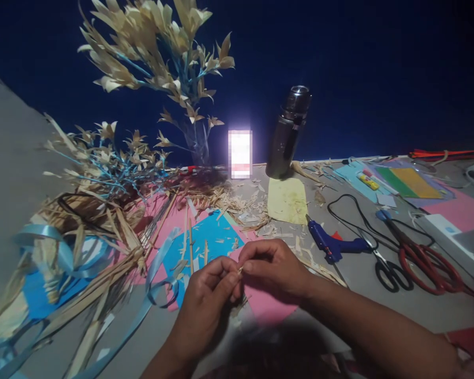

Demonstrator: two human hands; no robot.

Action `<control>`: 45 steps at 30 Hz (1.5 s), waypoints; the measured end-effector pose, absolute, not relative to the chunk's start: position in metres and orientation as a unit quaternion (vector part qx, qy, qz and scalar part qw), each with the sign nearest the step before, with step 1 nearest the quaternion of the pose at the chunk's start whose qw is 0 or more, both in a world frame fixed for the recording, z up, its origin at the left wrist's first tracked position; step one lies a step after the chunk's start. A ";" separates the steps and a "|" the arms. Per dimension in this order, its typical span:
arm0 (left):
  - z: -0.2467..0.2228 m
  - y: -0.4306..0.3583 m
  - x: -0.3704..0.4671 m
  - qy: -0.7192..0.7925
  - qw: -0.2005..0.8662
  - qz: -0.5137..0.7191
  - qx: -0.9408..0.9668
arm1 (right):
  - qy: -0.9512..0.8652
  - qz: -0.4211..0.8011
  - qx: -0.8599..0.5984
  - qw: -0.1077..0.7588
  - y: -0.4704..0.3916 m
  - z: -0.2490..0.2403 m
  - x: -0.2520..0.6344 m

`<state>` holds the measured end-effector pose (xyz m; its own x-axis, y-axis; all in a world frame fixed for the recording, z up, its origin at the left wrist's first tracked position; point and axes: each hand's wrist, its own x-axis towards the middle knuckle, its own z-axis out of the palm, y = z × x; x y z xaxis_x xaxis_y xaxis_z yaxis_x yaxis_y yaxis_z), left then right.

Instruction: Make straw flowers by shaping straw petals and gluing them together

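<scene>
My left hand [213, 292] and my right hand [276, 266] meet fingertip to fingertip near the front of the table. Both are closed in a pinch around a tiny pale scrap of dried husk [240, 270], mostly hidden by the fingers. Beneath them lie a pink paper sheet [270, 305] and a bright blue paper sheet [217, 231] strewn with husk bits. A light blue ribbon [142, 310] curls to the left of my left hand. Beyond my right hand rests a blue glue gun [335, 242].
Dried husk strips [98, 273] pile up at left, below a branching dried-husk flower arrangement [150, 47]. A dark flask [288, 134] stands at the back by a yellow paper [287, 202]. Black-handled scissors [393, 273], red-handled scissors [430, 266] and a white box [458, 242] lie at right.
</scene>
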<state>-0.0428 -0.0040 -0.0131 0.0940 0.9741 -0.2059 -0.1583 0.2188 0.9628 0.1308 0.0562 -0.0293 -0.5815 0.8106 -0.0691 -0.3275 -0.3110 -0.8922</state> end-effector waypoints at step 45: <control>-0.012 0.003 -0.031 0.467 0.682 0.492 0.273 | -0.521 0.690 -0.306 0.399 0.058 -0.020 0.132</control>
<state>-0.0312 0.0034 -0.0120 0.0799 0.9261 -0.3688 -0.4161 0.3672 0.8319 0.1321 0.0580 -0.0202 -0.4948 0.8690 -0.0063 -0.2320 -0.1391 -0.9627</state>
